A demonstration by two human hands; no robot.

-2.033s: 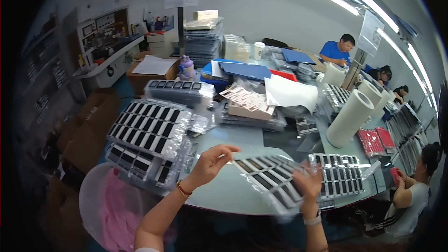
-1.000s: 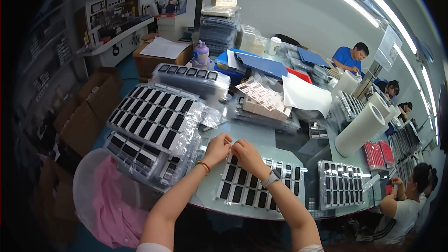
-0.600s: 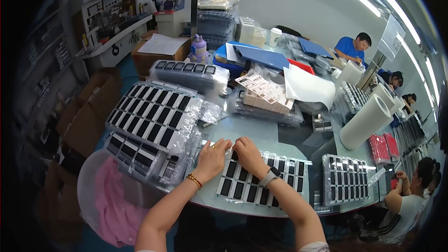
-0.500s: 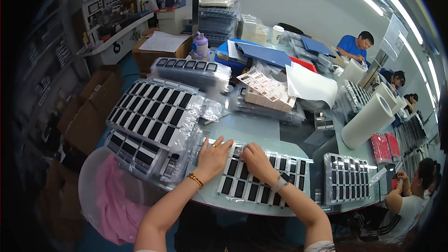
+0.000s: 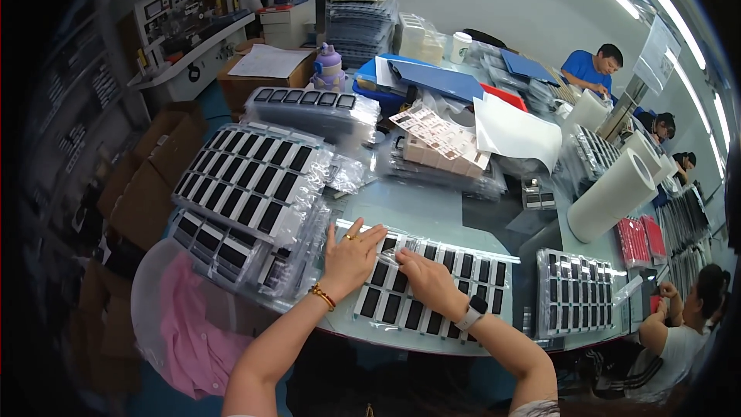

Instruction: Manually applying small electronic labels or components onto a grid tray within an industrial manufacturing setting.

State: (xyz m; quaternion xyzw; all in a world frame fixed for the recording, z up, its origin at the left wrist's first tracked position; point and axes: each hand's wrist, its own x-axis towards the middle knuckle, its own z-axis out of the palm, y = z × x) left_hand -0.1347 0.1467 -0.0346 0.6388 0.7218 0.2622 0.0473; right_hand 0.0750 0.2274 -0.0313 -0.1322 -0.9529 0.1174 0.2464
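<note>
A clear plastic tray (image 5: 413,311) holding rows of flat black rectangular pieces with pale strips lies on the table before me. My left hand (image 5: 351,256) rests on its far left corner, fingers stretched and apart, a ring on one of them. Beside it, my right hand (image 5: 427,282) lies fairly flat over the tray's far left part, fingertips touching the far row. Some glossy clear film or plastic shows by those fingertips; its exact shape is hard to make out. Neither hand visibly grips anything.
Stacked filled trays (image 5: 251,177) stand at left, above a bin with pink cloth (image 5: 189,324). Another tray stack (image 5: 575,293) sits at right, near white rolls (image 5: 610,194). Behind are a cardboard-coloured block (image 5: 448,156), blue folders (image 5: 436,81) and a purple bottle (image 5: 329,69). Co-workers sit at right.
My right hand has gone from bent, bunched fingers to a flatter, more stretched pose on the tray. The left hand stays at the corner. The view has shifted slightly.
</note>
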